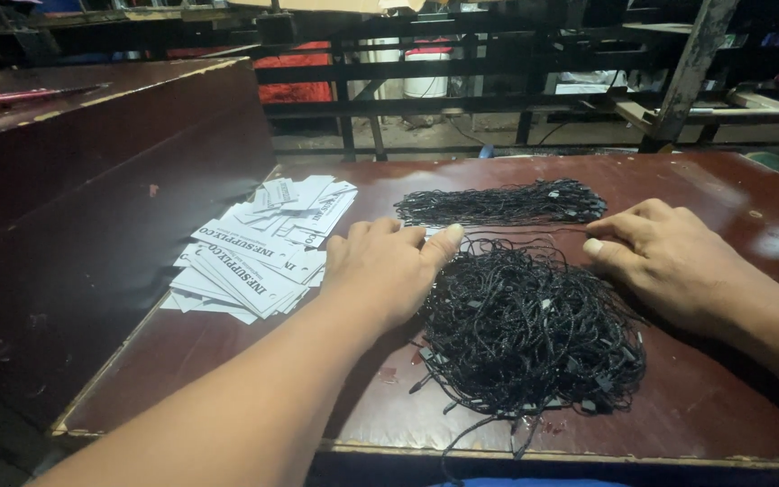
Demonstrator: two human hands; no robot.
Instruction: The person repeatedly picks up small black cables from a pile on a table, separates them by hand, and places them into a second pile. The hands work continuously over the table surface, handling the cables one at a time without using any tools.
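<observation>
Left hand point(388, 269) lying palm down on the dark reddish-brown wooden table point(723, 194), fingers loosely spread, thumb tip touching the upper left edge of the big tangled heap of black string loops point(529, 338). Right hand point(669, 255) palm down at the heap's upper right edge, fingers curled and close together, pinching nothing visible. Heap sitting between both hands, near the table's front edge. Beyond it, a flatter bundle of black strings point(502, 203). Left of the left hand, a spread pile of white printed paper tags point(254, 257).
</observation>
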